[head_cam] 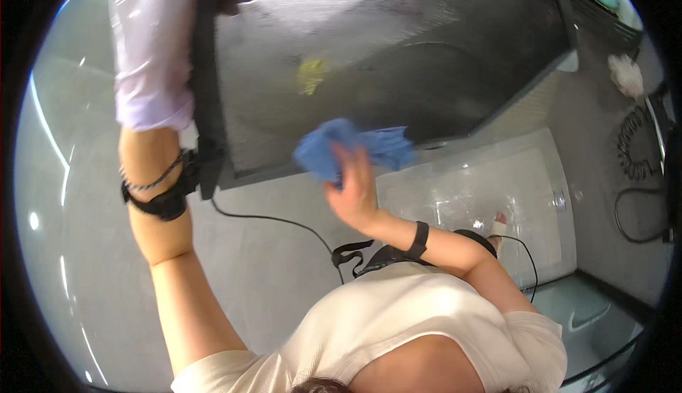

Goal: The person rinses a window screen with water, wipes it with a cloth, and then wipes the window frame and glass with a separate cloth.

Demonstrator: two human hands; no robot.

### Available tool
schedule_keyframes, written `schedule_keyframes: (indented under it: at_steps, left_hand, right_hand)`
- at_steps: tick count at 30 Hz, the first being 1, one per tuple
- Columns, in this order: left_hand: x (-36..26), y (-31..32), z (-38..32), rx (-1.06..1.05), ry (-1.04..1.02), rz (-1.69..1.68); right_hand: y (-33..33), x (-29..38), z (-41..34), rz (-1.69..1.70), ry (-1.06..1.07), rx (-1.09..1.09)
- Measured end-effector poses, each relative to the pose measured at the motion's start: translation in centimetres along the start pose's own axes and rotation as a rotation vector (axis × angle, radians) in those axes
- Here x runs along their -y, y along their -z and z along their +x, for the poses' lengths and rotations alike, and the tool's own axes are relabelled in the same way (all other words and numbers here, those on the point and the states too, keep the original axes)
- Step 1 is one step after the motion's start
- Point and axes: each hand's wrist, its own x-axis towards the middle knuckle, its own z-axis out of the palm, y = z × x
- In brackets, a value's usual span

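Observation:
My left hand (160, 15), in a thin lavender glove, reaches to the top of the view, where its fingers look dark and curl over the left edge of a large dark glossy panel (394, 84) with a dark frame. Part of that hand is cut off by the picture's top. Bare and slightly blurred, my right hand (354, 188) presses a bunched blue cloth (341, 142) at the panel's lower edge. The panel's face looks wet and streaked, with a bright reflection near the top and a yellow patch (313, 76).
A thin black cable (266, 217) runs from below the panel toward my waist. To the right lies a wet, pale shower tray (474, 180) with a foot (498, 227) on it. A coiled hose (631, 145) and a white mesh puff (626, 76) hang beyond.

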Motion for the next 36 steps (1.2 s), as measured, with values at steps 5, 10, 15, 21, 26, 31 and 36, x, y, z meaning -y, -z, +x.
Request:
schedule_keyframes:
  at_steps: [5,10,15,21,26,31,36]
  left_hand:
    - [-1.5,-3.5,0.6,0.076,-0.007,-0.163]
    - [1.4,-1.6,1.9,0.018,0.093,0.09]
    - [1.2,-1.2,2.4,0.075,0.052,0.1]
    - [-1.8,-0.2,2.6,0.016,-0.028,0.154]
    - [-0.4,1.0,2.8,0.004,-0.088,0.17]
    - [-2.6,-0.9,3.2,-0.039,-0.057,0.193]
    - [-3.7,-0.8,2.3,0.042,-0.076,0.156]
  right_hand:
    - [-2.9,8.3,4.2,-0.061,0.41,0.083]
    - [0.0,-3.1,-0.5,-0.376,0.488,0.264]
    - [11.3,-14.4,-3.2,-0.591,0.352,0.339]
    - [21.4,-25.0,-8.3,-0.566,-0.333,0.009]
    - [25.7,-17.6,0.5,-0.409,-0.215,-0.628]
    - [18.8,-18.8,-3.7,-0.641,-0.236,-0.475]
    - [14.8,-14.3,-2.1,-0.287,-0.301,-0.446]
